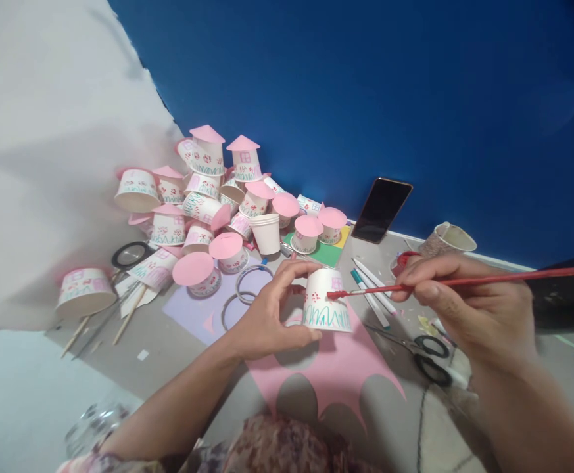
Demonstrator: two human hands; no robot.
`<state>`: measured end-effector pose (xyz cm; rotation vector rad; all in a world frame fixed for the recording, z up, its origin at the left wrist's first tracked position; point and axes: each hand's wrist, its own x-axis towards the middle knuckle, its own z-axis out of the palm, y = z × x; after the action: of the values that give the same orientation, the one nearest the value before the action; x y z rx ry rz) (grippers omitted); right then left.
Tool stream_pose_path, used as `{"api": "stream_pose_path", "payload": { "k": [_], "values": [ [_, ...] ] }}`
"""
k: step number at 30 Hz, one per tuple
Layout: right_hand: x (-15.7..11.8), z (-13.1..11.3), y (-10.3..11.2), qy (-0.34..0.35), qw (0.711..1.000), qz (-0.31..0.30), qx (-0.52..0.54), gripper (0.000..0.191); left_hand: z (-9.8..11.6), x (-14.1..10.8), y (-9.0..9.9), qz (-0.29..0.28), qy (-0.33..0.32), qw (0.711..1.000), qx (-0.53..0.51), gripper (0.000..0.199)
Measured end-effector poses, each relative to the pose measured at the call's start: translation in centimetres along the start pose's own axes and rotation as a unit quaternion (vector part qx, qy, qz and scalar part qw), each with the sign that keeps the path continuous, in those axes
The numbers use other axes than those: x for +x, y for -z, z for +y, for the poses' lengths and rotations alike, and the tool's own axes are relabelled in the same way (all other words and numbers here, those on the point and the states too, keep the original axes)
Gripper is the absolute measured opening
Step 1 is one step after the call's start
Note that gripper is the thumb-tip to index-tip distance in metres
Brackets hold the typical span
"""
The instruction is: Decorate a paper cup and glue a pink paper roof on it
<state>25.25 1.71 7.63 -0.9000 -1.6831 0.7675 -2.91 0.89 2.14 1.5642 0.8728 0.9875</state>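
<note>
An upside-down white paper cup is held by my left hand, thumb near its rim and fingers behind its left side. The cup shows green zigzag strokes, red dots and a pink-purple window. My right hand grips a thin red paintbrush; its red tip meets the cup's side, just below the window. Beneath the cup lies a pink sheet with round cut-outs. Decorated cups with pink paper roofs are piled at the left.
A phone leans against the blue wall. Markers, scissors and a patterned cup are at the right. Left of centre are metal rings on a lilac sheet, black tape and sticks. Plain cups stand stacked.
</note>
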Motion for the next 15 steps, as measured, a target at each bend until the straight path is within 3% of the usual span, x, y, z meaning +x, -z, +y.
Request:
{"api": "stream_pose_path", "payload": {
  "k": [15],
  "values": [
    [0.03,-0.15,-0.14,0.015,1.0,-0.007,-0.021,0.008,-0.01,-0.08,-0.12,0.002,-0.007,1.0,0.023,0.08]
  ]
}}
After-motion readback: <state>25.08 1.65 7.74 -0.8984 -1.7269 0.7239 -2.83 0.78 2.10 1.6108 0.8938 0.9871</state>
